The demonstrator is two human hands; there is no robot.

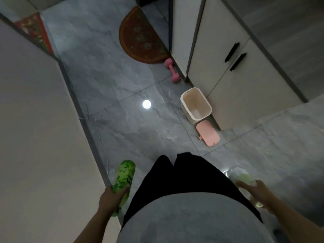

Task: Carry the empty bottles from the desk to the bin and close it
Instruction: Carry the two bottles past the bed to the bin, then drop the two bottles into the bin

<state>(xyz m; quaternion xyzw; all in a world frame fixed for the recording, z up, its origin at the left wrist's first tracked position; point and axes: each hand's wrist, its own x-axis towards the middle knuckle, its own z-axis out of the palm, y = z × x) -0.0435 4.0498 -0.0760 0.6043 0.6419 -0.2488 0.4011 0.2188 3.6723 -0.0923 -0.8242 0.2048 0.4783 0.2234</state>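
My left hand (112, 199) grips a green leaf-patterned bottle (124, 174) low at the left, its base pointing forward. My right hand (257, 192) holds a clear bottle with a pale green label (242, 178) low at the right. Ahead on the floor stands a cream bin (185, 104), open and empty inside, against a white cabinet. Its pink lid (207, 133) lies flat on the tiles just in front of the bin. Both hands are well short of the bin.
Grey glossy floor tiles (122, 120) stretch ahead, with a lamp's reflection on them. A pink dumbbell (171, 70) lies by the cabinet corner, a brown half-round mat (140, 37) beyond it. White cabinet doors with black handles (235, 57) line the right; a wall (35, 120) runs along the left.
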